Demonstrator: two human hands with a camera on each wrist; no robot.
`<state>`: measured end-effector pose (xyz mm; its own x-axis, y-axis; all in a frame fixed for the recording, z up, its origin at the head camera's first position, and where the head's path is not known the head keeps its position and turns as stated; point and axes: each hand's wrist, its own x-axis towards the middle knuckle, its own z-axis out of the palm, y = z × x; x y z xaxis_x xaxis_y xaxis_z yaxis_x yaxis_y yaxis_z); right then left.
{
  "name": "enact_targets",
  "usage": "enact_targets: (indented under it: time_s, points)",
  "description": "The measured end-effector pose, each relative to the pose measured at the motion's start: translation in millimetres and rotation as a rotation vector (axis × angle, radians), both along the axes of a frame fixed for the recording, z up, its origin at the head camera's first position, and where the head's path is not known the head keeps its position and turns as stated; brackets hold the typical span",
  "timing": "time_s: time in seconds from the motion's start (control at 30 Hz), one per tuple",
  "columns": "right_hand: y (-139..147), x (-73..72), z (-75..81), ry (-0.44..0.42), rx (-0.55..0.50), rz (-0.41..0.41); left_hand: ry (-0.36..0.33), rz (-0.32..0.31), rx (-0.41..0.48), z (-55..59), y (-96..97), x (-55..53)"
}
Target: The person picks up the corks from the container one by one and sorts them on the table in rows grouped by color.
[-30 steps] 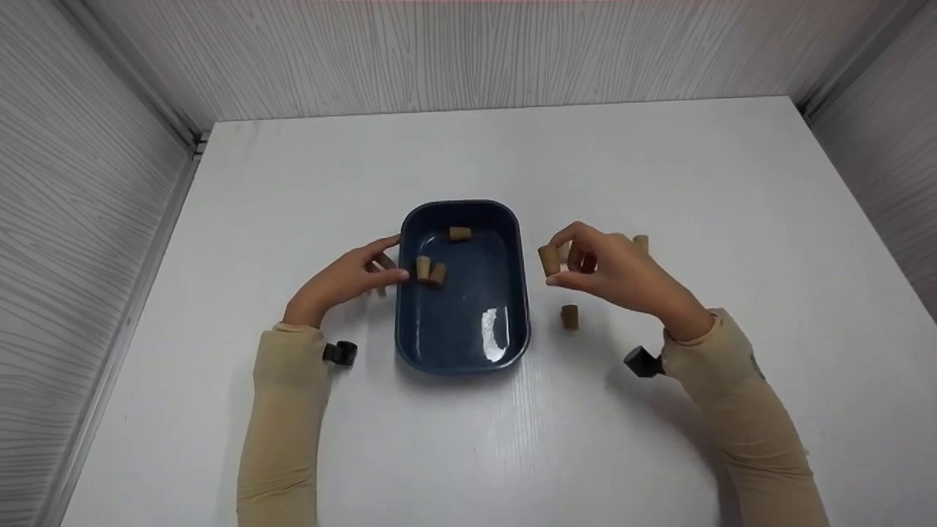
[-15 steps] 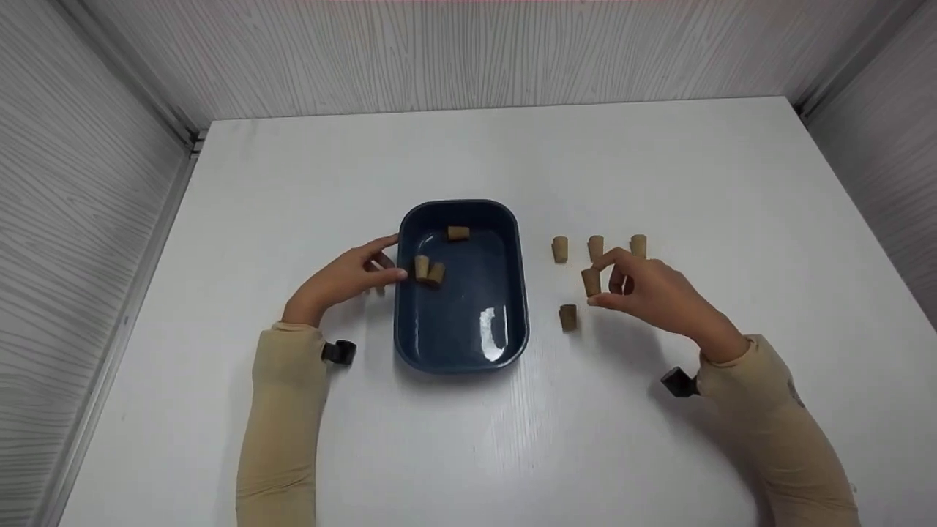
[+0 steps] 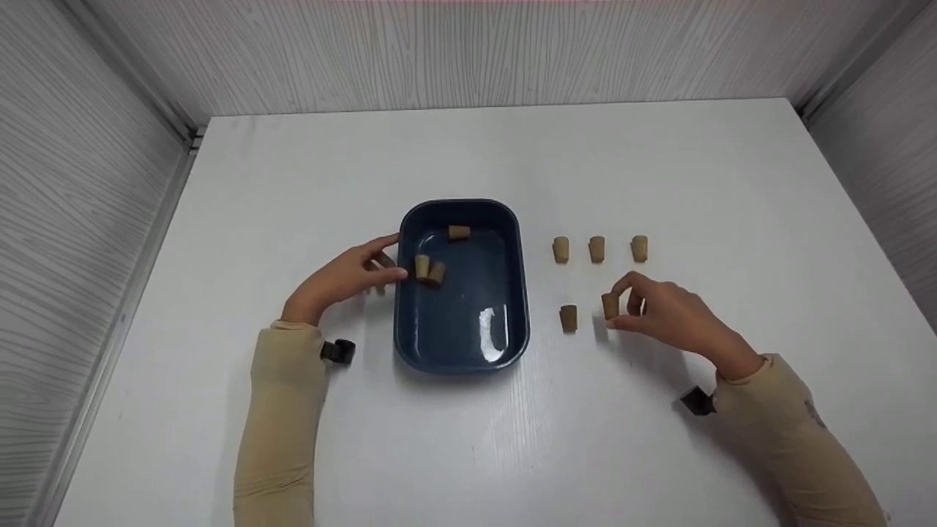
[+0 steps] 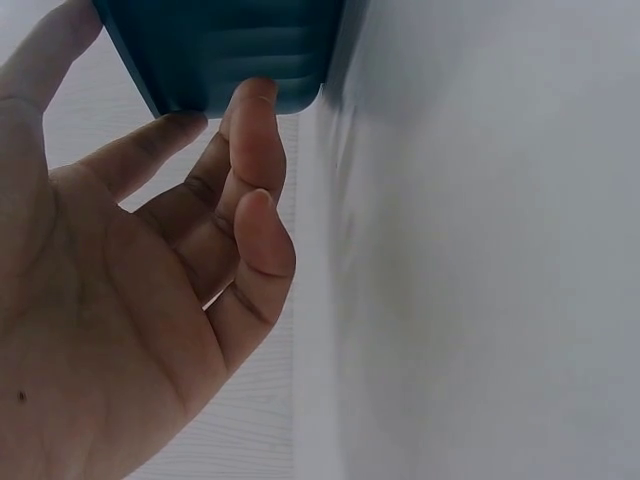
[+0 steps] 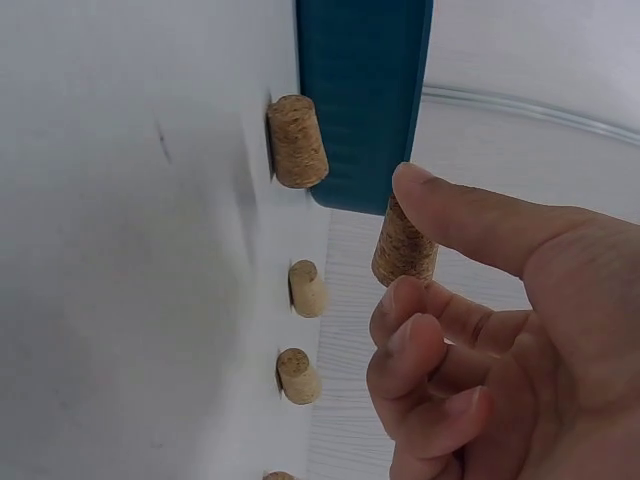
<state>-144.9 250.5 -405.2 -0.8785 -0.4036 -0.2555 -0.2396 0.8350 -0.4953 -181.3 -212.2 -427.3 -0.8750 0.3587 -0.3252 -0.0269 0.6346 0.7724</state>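
Wears tan sleeves (image 3: 282, 417) on both forearms, stretched in over the white counter (image 3: 468, 446). Carries a small black block (image 3: 338, 352) at the left wrist and a matching black block (image 3: 697, 401) at the right. Next out, to the right of a blue dish (image 3: 448, 329) (with a bright patch of glare on its floor), one dark cork (image 3: 569, 318) by itself on the counter. Pinches a brown cork (image 3: 610, 306) between thumb and fingertip of the right hand (image 3: 665, 313), just right of the dark cork and held up off the counter. Curls the other fingers of that hand loosely toward the palm (plainest from the right wrist). Rests the left hand (image 3: 340, 282), digits spread apart, against the left side of the dish, tips touching it. Inside the dish, close by its left wall, a pale cork (image 3: 422, 267) and a browner cork (image 3: 437, 274) side by side. Farther out, right of the dish, three pale corks (image 3: 597, 249) in a row, with gaps between. Near the dish's far wall, another cork (image 3: 459, 232) lying on its side. At the very back, a pale grey wood-grain wall (image 3: 439, 58).
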Motion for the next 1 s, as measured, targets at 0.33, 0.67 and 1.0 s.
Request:
enact_targets:
  time_s: [0.33,0.67,1.0]
  points:
    - [-0.2,0.7,-6.9,-0.010,0.068,0.026,0.011,-0.005,-0.018,2.8,2.0,-2.3]
    - [-1.1,0.8,-12.4,-0.029,0.100,0.021,0.014,-0.013,-0.019,3.6,1.9,-1.2]
    - [-1.4,-0.3,-16.0,-0.020,0.124,0.030,0.001,-0.006,-0.017,2.1,1.4,-0.5]
